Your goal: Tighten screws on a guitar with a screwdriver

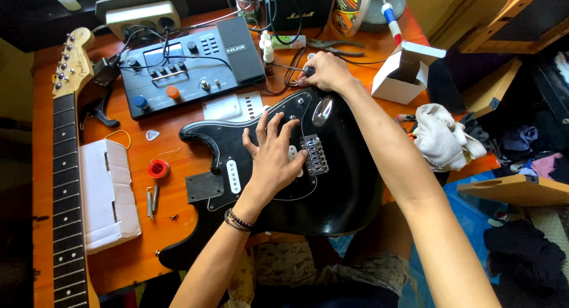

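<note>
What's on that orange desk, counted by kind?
Guitar body, black: 1
Guitar neck, detached: 1
Effects pedal unit: 1
White cardboard boxes: 2
Red solder spool: 1
Guitar pick: 1
Pliers: 1
Total: 8
Left hand presses the body; right hand grips a screwdriver.

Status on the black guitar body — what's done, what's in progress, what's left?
Done: the maple guitar neck lies detached beside the glossy black electric guitar body, and no strings run over the chrome bridge. In hand: the left hand presses flat on the black pickguard while the right hand grips a thin black-handled tool at the body's upper edge. Left: the neck pocket is bare; loose small metal parts wait on the orange wooden table.
</note>
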